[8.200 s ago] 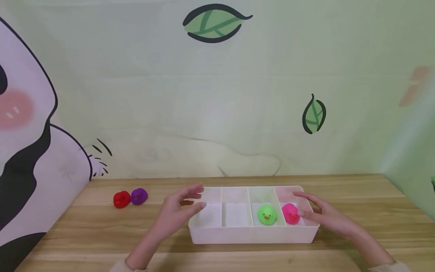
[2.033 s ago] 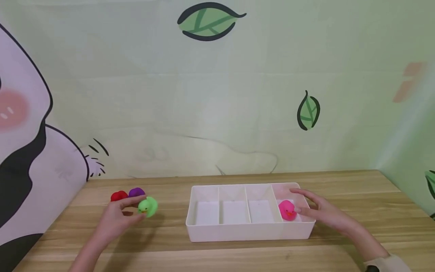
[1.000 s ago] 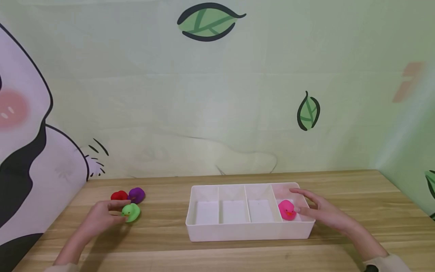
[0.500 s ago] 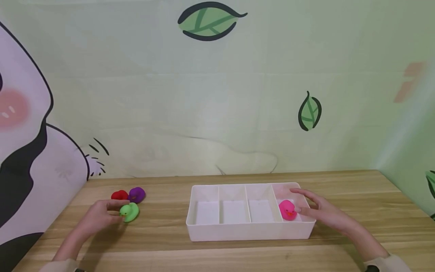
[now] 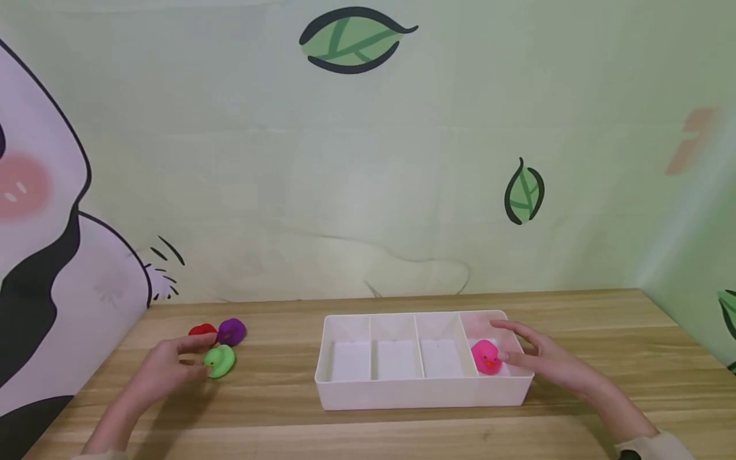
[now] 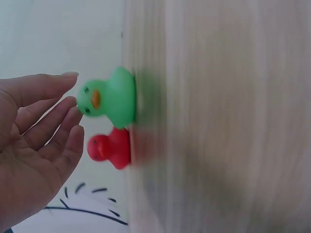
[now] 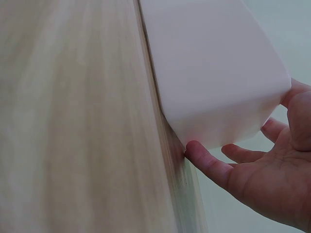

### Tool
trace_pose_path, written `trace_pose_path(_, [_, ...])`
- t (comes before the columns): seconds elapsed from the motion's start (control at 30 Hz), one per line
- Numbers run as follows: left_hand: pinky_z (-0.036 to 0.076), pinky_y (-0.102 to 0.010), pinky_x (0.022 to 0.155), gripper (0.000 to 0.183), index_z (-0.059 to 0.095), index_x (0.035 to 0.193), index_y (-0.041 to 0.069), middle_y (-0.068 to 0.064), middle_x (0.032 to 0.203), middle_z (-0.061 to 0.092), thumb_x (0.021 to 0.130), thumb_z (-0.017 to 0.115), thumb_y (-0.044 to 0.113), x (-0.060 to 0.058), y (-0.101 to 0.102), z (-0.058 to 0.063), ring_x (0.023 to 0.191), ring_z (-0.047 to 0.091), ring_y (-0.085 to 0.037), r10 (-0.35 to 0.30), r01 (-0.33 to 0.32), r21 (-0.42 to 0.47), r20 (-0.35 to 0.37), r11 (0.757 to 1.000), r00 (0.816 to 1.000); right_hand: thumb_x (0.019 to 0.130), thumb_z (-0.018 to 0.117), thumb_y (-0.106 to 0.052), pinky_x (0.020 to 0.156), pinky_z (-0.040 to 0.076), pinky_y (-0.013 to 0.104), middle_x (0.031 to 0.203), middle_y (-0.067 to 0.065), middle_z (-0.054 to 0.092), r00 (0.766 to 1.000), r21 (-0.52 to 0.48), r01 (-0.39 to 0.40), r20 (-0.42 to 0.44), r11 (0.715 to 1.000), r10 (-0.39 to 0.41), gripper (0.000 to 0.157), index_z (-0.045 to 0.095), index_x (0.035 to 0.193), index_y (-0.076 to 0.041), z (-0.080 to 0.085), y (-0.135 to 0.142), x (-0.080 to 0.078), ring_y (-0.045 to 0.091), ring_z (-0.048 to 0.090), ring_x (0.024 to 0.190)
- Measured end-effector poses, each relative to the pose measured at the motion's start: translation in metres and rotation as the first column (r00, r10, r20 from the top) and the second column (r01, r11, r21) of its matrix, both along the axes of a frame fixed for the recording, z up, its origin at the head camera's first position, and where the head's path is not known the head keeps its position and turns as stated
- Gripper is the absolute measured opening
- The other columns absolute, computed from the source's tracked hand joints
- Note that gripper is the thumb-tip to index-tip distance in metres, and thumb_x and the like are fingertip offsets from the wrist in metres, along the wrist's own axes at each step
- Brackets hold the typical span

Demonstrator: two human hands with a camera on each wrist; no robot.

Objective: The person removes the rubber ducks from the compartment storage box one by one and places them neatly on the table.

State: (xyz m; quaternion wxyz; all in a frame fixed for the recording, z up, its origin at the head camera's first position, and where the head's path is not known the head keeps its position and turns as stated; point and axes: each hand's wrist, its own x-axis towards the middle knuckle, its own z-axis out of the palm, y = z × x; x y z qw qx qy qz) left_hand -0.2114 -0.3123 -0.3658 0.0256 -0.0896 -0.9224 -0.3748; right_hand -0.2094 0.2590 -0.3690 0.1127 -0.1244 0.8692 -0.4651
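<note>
On the table at the left, a green rubber duck stands upright just in front of a red rubber duck and a purple one. My left hand is beside the green duck's head, thumb and fingers spread around it; in the left wrist view the fingertips are right at its head. My right hand grips the right end of a white divided box, thumb over the rim and several fingers against the end wall. A pink rubber duck sits in the rightmost compartment.
The wooden table ends at a pale backdrop printed with leaves and a panda. Thin dividers split the box into several compartments in a row. Bare wood lies between the ducks and the box.
The green duck left the box's third compartment in my left hand, travelled left and was set down by the red and purple ducks. Those fingers have since loosened; my right hand stayed.
</note>
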Motion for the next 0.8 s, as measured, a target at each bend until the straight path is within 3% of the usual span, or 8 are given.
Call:
trace_pose_path(0.2, [0.05, -0.038, 0.08, 0.05, 0.054, 0.122, -0.006, -0.024, 0.12, 0.055, 0.075, 0.07, 0.003, 0.009, 0.021, 0.009, 0.105, 0.054, -0.037, 0.022, -0.022, -0.007, -0.072, 1.0, 0.997, 0.089, 0.056, -0.028, 0.087, 0.036, 0.065, 0.145, 0.027, 0.016, 1.0, -0.008, -0.002, 0.002, 1.0, 0.002, 0.059, 0.031, 0.14, -0.013, 0.0, 0.0, 0.001, 0.058, 0.026, 0.121])
trace_pose_path(0.43, [0.051, -0.036, 0.08, 0.05, 0.055, 0.123, -0.001, -0.022, 0.117, 0.057, 0.076, 0.071, 0.004, 0.023, 0.053, 0.018, 0.104, 0.055, -0.035, 0.054, -0.05, 0.051, -0.072, 0.997, 0.996, 0.089, 0.056, -0.028, 0.089, 0.035, 0.064, 0.146, 0.026, 0.015, 1.0, -0.028, 0.002, 0.02, 1.0, -0.002, 0.059, 0.031, 0.14, -0.012, 0.0, -0.002, 0.004, 0.057, 0.025, 0.123])
trace_pose_path(0.6, [0.051, -0.037, 0.08, 0.05, 0.056, 0.12, -0.002, -0.019, 0.11, 0.061, 0.073, 0.073, 0.003, 0.03, 0.075, 0.023, 0.101, 0.057, -0.032, 0.027, -0.018, 0.091, -0.101, 0.996, 0.994, 0.089, 0.056, -0.028, 0.088, 0.035, 0.064, 0.145, 0.026, 0.016, 1.0, -0.019, 0.006, 0.01, 1.0, -0.006, 0.059, 0.032, 0.14, -0.012, 0.0, -0.003, 0.006, 0.057, 0.027, 0.122])
trace_pose_path(0.8, [0.051, -0.029, 0.079, 0.048, 0.059, 0.116, -0.002, -0.014, 0.11, 0.062, 0.071, 0.074, 0.001, 0.037, 0.099, 0.025, 0.1, 0.059, -0.026, -0.008, 0.036, 0.175, -0.161, 0.984, 0.987, 0.089, 0.056, -0.026, 0.087, 0.035, 0.065, 0.146, 0.027, 0.015, 1.0, -0.023, -0.001, -0.004, 1.0, 0.001, 0.059, 0.032, 0.14, -0.011, 0.0, -0.003, 0.009, 0.059, 0.025, 0.121])
